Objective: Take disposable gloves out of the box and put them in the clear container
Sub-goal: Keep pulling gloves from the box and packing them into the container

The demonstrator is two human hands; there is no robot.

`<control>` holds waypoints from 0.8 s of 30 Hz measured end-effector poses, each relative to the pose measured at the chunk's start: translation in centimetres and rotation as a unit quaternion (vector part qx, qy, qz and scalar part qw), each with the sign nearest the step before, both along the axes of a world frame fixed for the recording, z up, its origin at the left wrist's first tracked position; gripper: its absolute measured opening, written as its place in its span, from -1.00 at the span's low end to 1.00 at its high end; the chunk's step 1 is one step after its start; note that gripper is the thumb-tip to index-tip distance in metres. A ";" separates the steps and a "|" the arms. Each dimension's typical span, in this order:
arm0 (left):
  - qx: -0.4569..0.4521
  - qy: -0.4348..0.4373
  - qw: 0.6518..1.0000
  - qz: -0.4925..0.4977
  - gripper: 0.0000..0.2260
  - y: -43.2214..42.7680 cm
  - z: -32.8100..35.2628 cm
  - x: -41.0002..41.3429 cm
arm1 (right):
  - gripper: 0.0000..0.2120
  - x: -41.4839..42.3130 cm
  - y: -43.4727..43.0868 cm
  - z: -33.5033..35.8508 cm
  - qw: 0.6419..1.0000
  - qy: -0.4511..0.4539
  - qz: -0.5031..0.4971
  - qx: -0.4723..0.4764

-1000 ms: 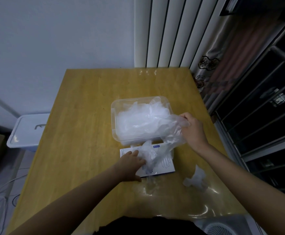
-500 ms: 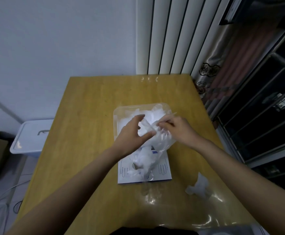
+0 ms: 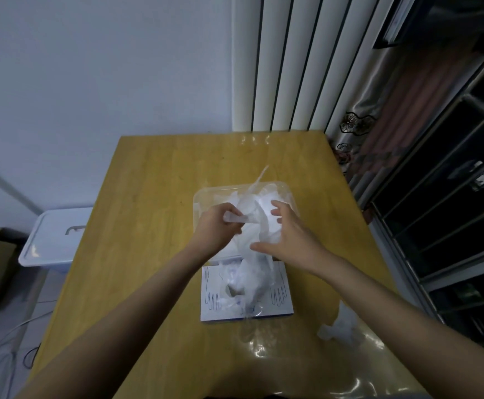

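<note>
A clear plastic container [image 3: 203,197] sits mid-table, heaped with thin translucent disposable gloves [image 3: 259,205]. Just in front of it lies the white glove box [image 3: 281,300] with blue hand outlines, and a bunch of gloves [image 3: 249,280] spills from its top opening. My left hand [image 3: 216,228] is over the container and pinches a piece of glove film. My right hand [image 3: 288,234] hovers beside it with fingers spread and loosely bent against the glove heap. A strand of glove film trails from the hands down to the box.
A crumpled loose glove [image 3: 340,326] lies on the wooden table [image 3: 148,197] at the near right, next to a shiny clear sheet [image 3: 307,358]. A white lidded bin [image 3: 56,234] stands on the floor to the left. Dark shelving [image 3: 451,211] lines the right side.
My left hand left the box and rose to the container, where it now pinches glove film. My right hand carried its glove over the container and has opened its fingers.
</note>
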State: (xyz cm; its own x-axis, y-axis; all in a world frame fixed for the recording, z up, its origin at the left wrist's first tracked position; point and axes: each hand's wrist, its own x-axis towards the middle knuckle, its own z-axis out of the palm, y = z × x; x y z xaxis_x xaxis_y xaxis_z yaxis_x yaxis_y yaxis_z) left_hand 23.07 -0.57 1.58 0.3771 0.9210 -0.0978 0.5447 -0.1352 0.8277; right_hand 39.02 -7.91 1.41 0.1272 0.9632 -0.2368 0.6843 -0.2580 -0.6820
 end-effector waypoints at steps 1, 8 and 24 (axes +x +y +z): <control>0.000 0.001 1.000 -0.009 -0.87 0.1 -0.1 0.1 | -0.26 0.0 0.2 -0.5 0.999 -0.031 -0.005 0.023; -0.028 -0.001 1.000 0.015 -0.87 1.7 -0.6 -1.8 | -0.79 2.1 2.6 0.3 0.994 -0.029 -0.064 0.079; 0.091 -0.017 0.980 0.178 -0.89 4.6 -1.9 0.3 | -0.84 2.2 8.5 -1.6 0.972 0.123 -0.191 -0.064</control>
State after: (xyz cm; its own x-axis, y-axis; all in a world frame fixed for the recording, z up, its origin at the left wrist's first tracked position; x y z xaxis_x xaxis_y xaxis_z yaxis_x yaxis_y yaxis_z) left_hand 23.33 4.01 -0.29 0.0283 0.9957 0.0880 0.5559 -0.0889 0.8265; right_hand 41.19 0.59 -0.20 0.3937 0.8178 -0.4197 0.3425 -0.5542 -0.7587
